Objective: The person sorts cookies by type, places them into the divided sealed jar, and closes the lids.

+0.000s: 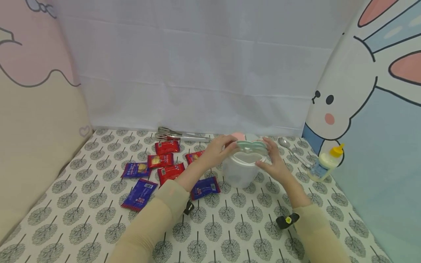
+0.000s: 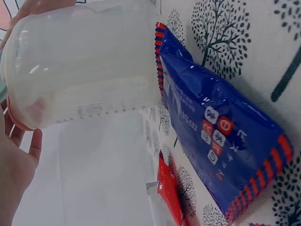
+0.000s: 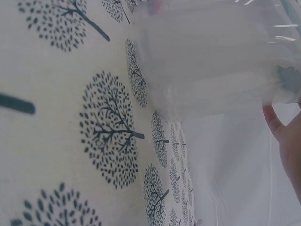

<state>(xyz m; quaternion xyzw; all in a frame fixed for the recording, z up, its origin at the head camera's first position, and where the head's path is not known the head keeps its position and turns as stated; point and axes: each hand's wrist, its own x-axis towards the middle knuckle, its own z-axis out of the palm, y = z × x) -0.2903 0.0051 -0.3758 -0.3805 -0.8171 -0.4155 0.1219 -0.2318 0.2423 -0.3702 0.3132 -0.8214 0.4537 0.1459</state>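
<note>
A translucent plastic canister (image 1: 239,174) stands upright on the table, its top divided into coloured flaps. The green flap (image 1: 251,145) is tilted up, showing an opening in the near part of the top. At the lid's left side, my left hand (image 1: 219,148) grips its edge with bent fingers. My right hand (image 1: 274,160) grips the right end, fingers by the green flap and thumb near the canister's rim. In the left wrist view, left fingertips lie along the pink flap's edge (image 2: 21,122). The right wrist view shows right fingers (image 3: 273,120) against the canister's upper end.
Several red snack packets (image 1: 161,160) and blue packets (image 1: 139,194) lie left of the canister. Metal tongs (image 1: 194,138) rest at the table's back. On the right are a spoon (image 1: 296,155) and a squeeze bottle with a yellow cap (image 1: 323,166). Fabric walls border the table.
</note>
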